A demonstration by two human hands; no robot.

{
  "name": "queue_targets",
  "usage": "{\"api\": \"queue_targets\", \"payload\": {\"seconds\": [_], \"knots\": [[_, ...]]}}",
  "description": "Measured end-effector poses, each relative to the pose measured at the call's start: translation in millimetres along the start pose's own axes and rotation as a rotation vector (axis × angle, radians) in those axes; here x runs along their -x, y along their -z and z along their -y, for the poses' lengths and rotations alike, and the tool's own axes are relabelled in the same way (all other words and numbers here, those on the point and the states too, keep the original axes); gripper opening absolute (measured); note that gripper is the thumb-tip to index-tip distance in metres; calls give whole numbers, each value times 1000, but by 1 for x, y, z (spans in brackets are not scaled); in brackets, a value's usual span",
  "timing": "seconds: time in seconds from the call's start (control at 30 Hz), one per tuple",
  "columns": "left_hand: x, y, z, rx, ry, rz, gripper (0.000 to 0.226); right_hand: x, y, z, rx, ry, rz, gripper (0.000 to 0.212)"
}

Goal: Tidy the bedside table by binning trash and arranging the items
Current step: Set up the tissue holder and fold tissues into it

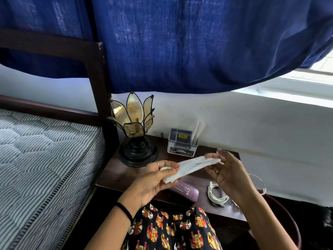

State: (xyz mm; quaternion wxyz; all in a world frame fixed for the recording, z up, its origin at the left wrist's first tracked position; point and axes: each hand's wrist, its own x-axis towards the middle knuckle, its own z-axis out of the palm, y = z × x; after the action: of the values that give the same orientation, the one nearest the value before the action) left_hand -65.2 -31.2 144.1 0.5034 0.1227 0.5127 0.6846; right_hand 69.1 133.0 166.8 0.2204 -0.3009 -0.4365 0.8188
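The left hand [153, 179] and right hand [225, 170] pinch opposite ends of a white crumpled tissue [191, 167], stretched between their fingers above the dark wooden worktop [115, 172]. Tidying looks partway: below the fingers, a lilac bottle [187, 191] and coiled white cable [216, 193] await arranging.

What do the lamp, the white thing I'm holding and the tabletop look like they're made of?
Lamp: petals look like translucent shell or amber glass in thin black metal frames, on a glossy black turned base, possibly wood.
White thing: soft tissue or thin cloth; it sags and creases between the left hand and right hand.
Tabletop: dark polished wood, faintly reflective.
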Motion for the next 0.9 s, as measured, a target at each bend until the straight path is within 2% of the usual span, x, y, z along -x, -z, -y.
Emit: {"api": "queue_targets", "payload": {"seconds": [0.1, 0.17, 0.27, 0.4, 0.53, 0.63, 0.7, 0.9], "knots": [[-20, 9, 9, -43, -51, -50, 16, -20, -7, -12, 45, -12, -26, 46], [-35, 15, 15, -68, -90, -78, 18, -33, -16, -19, 99, -67, -33, 44], [-57, 22, 22, -105, -155, -110, 23, -53, -25, -26, 277, -85, -34, 29], [-83, 34, 35, -49, -249, -189, 25, -89, -36, -24, 446, 60, -94, 13], [-100, 44, 58, -98, -362, -463, 28, -145, -49, -8, 724, 295, -291, 13], [-104, 46, 78, -168, -373, -598, 27, -180, -59, 1, 874, 445, -415, 28], [-106, 47, 84, -189, -385, -636, 28, -195, -66, 4, 950, 524, -441, 25], [-122, 56, 89, -279, -420, -698, 30, -232, -71, -11, 1060, 573, -478, 39]]}}
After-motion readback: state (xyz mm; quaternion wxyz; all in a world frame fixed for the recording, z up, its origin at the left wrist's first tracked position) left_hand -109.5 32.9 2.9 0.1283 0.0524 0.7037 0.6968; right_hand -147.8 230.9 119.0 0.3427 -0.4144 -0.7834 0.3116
